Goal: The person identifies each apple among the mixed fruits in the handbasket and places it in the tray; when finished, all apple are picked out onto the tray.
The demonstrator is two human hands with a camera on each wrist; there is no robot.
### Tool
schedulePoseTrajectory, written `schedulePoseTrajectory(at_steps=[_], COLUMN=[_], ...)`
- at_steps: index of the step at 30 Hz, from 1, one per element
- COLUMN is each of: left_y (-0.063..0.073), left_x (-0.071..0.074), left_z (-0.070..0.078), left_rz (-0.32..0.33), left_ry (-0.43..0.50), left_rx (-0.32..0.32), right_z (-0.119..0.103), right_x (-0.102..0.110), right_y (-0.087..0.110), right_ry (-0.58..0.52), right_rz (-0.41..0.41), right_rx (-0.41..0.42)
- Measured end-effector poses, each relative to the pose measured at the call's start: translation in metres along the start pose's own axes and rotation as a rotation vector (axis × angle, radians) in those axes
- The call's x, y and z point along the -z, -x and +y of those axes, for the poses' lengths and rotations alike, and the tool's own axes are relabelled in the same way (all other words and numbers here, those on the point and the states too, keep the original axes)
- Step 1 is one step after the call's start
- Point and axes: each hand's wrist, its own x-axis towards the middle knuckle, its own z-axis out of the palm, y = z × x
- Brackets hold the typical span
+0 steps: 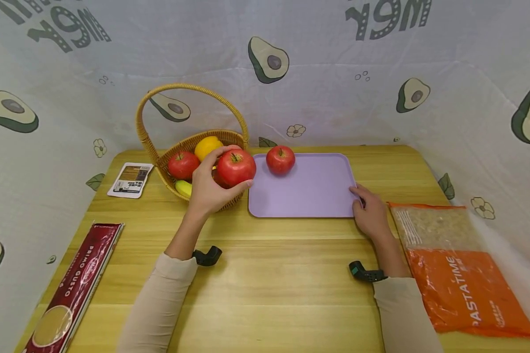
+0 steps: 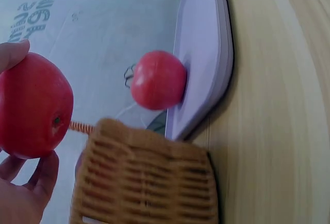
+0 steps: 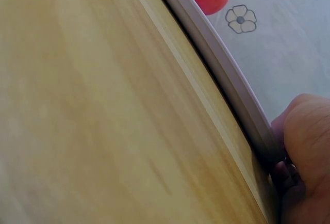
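Red apple sits between thumb and fingers of the left hand.

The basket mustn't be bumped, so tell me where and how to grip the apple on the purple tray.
Grip the apple around its widest part, on opposite sides, probably coming from the right: it is round and bulges at the middle, with bare tray to its right and the basket close on its left.
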Motion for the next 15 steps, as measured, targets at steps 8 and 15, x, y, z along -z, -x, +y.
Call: schedulePoseTrajectory(at_steps=[8, 15], left_y=[-0.004, -0.012], left_x=[-0.032, -0.066], left_z=[0.018, 0.031], left_rz=[-0.141, -0.219], left_ry=[0.037, 0.004], left_rx=[0.030, 0.068], right_z=[0.001, 0.002], right_x=[0.000, -0.001], right_y=[0.000, 0.000], right_ry=[0.006, 0.000], right_rz=[-0.006, 0.000], right_rx=[0.000, 0.017])
